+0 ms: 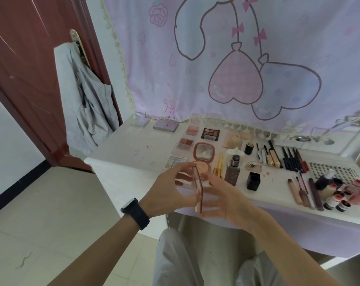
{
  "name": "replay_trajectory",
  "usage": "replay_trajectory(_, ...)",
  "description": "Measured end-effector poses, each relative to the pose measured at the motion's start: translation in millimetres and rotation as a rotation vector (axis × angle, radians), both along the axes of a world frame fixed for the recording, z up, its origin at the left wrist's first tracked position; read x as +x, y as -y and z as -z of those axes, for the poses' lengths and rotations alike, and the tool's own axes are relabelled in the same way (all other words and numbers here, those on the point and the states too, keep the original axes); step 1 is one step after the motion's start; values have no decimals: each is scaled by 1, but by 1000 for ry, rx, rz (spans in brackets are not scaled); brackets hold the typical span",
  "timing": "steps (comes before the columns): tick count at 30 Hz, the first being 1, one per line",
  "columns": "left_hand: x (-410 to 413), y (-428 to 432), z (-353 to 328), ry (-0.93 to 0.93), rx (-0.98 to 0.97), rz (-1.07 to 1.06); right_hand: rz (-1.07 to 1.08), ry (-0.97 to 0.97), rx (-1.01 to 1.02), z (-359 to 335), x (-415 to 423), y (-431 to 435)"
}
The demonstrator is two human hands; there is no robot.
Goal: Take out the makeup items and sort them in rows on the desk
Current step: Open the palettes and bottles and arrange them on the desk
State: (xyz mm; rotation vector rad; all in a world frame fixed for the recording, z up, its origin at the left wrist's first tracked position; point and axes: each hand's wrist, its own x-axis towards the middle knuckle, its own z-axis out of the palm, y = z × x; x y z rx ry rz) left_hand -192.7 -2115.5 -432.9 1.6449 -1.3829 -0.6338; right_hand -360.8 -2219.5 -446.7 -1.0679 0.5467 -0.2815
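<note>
While the left hand (167,187) pinches it, the rose-gold palette (198,195) stands edge-on — right hand (224,200) splayed.

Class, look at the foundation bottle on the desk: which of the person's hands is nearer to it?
Right. The right hand lies just left of and below the foundation bottle; the left hand, pinching a compact, is farther left, beyond it.

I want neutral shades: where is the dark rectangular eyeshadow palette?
Head view: the dark rectangular eyeshadow palette lies in the white desk's back row, right of the pink blush compact, behind the open pink mirror compact.
</note>
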Motion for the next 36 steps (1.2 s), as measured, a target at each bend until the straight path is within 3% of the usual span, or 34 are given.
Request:
replay_trajectory(5,0,-2,-3,37,-5,71,46,0,-107,1,3,-2)
replay_trajectory(12,2,1,-4,-263,194,13,42,36,-363,6,0,-4)
replay_trajectory(22,-5,-2,15,-642,161,14,90,19,-539,3,3,-14)
replay_trajectory(28,6,-8,20,-818,194,54,66,32,-363,2,4,-9)
replay_trajectory(33,34,-21,24,-1153,169,77,102,117,-89,2,7,-6)
replay_trajectory(36,50,-32,15,-1035,239,45,126,144,41,2,10,-10)
